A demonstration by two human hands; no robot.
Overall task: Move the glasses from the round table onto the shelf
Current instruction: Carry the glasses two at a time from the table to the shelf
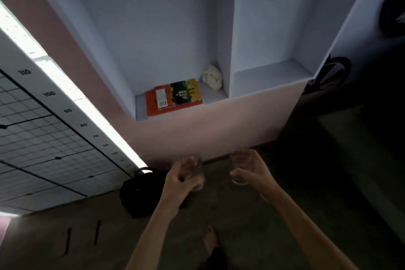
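Your left hand (pixel 178 182) grips the left glass (pixel 195 172) and your right hand (pixel 255 173) grips the right glass (pixel 240 166), fingers curled round each, both glasses held apart in the air over the floor (pixel 87 243), below the white shelf (pixel 271 73), whose left compartment holds an orange book (pixel 173 96).

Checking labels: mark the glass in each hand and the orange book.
left glass (pixel 195 166), head view, on its clear side wall.
right glass (pixel 240 162), head view, on its upper side wall.
orange book (pixel 151 105), head view, on its orange cover.
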